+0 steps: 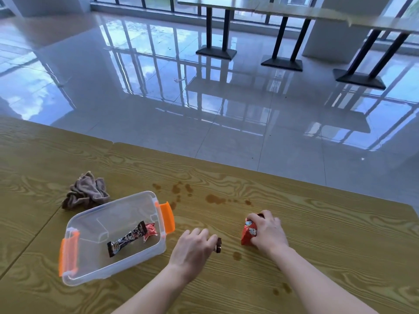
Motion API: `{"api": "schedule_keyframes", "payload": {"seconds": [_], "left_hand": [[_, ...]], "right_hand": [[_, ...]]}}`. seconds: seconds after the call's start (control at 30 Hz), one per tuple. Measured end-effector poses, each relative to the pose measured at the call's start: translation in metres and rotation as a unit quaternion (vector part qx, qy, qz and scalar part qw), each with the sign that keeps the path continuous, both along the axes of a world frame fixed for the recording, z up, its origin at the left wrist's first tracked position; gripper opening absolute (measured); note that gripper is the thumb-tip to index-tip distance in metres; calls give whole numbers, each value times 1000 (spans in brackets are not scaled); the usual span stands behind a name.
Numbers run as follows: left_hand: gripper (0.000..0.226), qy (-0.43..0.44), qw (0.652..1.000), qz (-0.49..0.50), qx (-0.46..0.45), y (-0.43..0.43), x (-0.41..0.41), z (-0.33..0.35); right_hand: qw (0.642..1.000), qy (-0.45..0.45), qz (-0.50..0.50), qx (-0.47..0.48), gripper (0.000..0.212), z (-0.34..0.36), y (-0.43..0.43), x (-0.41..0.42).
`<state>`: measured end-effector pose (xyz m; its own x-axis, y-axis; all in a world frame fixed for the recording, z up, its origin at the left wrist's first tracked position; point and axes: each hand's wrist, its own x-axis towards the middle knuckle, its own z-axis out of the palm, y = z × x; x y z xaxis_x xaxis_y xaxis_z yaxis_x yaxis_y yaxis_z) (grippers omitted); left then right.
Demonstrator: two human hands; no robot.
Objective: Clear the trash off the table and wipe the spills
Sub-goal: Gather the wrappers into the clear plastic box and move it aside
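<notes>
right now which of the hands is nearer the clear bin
Left. The left hand, pinching a small dark wrapper, sits just right of the clear bin. The right hand, closed on a red snack packet, is further right.

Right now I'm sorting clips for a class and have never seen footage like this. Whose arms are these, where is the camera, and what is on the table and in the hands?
There is no machine here: a person wears one wide-angle camera on the head, looking forward and down, so the arms reaching in from below are their own. The left hand pinches a small dark wrapper at its fingertips. The right hand closes over a red snack packet. On the wooden table stands a clear plastic bin with orange latches, already holding a dark wrapper and a small red one. A crumpled brown cloth lies behind the bin. Brown spill spots dot the table, not yet wiped.
</notes>
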<state>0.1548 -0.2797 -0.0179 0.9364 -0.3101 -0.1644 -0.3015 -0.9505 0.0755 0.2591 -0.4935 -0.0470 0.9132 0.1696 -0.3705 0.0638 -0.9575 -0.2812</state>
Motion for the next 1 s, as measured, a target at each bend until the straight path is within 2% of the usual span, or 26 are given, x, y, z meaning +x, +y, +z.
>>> {"api": "schedule_keyframes", "payload": {"seconds": [0.17,0.4,0.57,0.73,0.8,1.0], "left_hand": [[24,-86,995,29,-47,6,-3,16],[40,-157,973,126,-115,35,-9,52],[38,-199,924,217,-243,56,-22,75],[42,-232,856,303,-349,82,-32,88],[44,-242,846,318,-352,97,-38,91],[43,-251,850,366,-284,148,-68,86]], "right_hand": [[998,-53,-4,38,45,12,4,-7],[988,-109,20,103,54,49,31,-9],[978,-146,53,140,57,73,67,-11],[966,-172,98,164,57,94,102,-19],[960,-182,122,172,59,100,119,-23],[940,-186,187,216,55,109,175,-43]]}}
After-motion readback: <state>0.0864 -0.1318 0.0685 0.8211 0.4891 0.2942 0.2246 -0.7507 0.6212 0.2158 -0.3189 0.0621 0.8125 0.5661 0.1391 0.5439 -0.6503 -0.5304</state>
